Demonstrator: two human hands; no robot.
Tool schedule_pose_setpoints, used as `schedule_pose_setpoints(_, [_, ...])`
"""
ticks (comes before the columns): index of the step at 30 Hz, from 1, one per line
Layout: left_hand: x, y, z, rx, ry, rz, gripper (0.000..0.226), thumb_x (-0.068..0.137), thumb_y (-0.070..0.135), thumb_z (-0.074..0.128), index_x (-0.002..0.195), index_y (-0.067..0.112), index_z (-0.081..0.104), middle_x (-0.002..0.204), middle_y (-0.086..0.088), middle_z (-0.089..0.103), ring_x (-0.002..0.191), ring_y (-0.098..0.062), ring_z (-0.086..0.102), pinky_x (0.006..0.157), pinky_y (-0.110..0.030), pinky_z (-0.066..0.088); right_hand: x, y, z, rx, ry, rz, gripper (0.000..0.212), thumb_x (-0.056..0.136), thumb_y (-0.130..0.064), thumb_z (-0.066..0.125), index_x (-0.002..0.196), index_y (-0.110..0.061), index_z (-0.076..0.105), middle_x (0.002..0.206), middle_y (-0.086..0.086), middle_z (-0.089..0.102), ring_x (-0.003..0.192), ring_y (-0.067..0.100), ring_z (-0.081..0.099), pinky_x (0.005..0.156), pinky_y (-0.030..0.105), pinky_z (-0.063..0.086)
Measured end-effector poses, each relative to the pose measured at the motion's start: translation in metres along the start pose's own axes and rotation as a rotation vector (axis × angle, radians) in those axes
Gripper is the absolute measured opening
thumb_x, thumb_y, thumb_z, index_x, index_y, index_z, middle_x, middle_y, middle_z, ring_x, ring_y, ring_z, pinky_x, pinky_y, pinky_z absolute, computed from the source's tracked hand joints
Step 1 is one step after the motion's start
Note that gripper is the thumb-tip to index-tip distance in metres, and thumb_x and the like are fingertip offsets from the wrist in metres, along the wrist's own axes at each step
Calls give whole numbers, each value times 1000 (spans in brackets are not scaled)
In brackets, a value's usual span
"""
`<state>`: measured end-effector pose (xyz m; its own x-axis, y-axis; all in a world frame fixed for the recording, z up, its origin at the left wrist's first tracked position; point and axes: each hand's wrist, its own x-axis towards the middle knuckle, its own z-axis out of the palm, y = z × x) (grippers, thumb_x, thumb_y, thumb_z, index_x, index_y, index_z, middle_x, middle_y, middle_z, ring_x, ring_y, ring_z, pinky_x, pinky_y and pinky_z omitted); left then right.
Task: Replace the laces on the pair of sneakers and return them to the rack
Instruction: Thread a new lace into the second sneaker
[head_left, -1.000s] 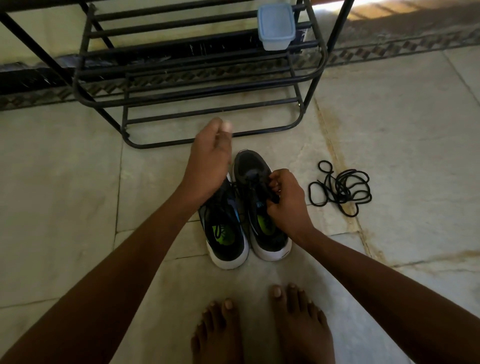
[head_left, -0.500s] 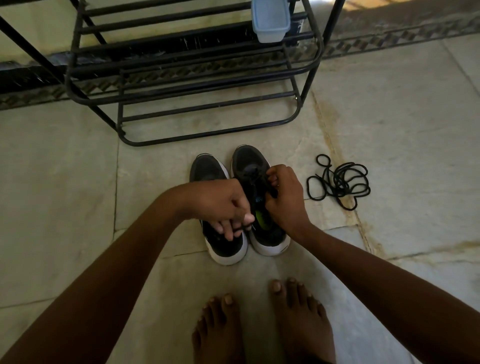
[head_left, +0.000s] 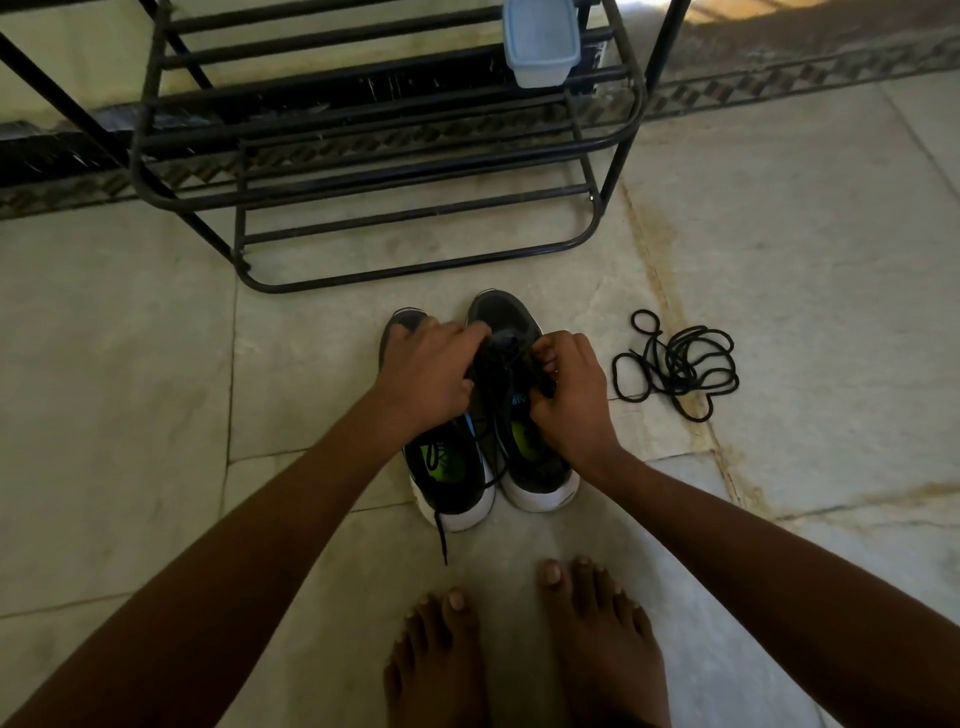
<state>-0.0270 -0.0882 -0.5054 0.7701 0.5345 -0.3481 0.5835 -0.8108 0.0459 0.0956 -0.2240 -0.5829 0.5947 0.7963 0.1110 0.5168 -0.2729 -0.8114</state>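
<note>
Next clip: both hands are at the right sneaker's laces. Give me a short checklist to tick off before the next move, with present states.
1. Both hands on the lace: left hand and right hand are at the right sneaker eyelets. Ok.
2. Sneakers upright, side by side: right one and left sneaker. Ok.
3. Lace end free: one lace end trails over the left sneaker's heel onto the floor. Ok.
4. Loose laces within reach, right of the sneakers. Ok.
5. Rack shelves free: only a container shows. Ok.
6. Which eyelets are threaded: cannot tell.
</note>
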Motion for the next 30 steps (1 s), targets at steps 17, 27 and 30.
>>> schedule_pose_setpoints(17, [-7,-24,-43,-974,494,-15,14,91,12,76,103,18,77,91,7,74,62,-18,67,61,-33,54,1,1,-2,24,-55,43,39,72,4,66,104,-15,55,103,0,48,88,14,51,72,14,40])
schedule_pose_setpoints(27, [-12,-6,-56,-1090,519,175,12,93,15,76,104,11,78,89,-1,77,70,-37,70,66,-53,58,11,-26,-36,254,-17,-97,44,77,-4,68,119,-8,55,118,3,59,116,17,57,87,28,50])
schedule_pose_setpoints(30, [-13,1,-62,-1111,513,211,13,91,9,77,104,7,78,93,-2,76,87,-18,74,75,-33,61,34,-54,-47,704,-319,39,50,81,23,52,125,1,40,120,15,64,118,22,62,82,25,52])
